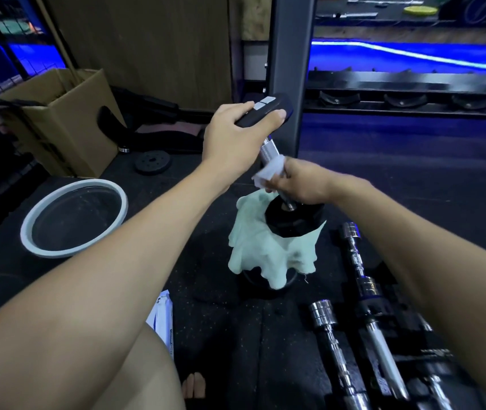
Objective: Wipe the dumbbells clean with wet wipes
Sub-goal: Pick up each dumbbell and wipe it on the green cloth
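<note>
Bare forearms (135, 247), no sleeves, bare toes (194, 386).

1. The dumbbell (277, 161) has a shiny metal handle with a rough knurled grip, and its end weights look matt black.
2. The wet wipe (268, 173) is thin white paper-like cloth.
3. The towel (253, 247) is soft pale green cloth, wrinkled.
4. The chrome bars (357, 261) are glossy metal.
5. The floor (221, 335) is rough, speckled black rubber.
6. The box (58, 119) is matt brown cardboard.
</note>
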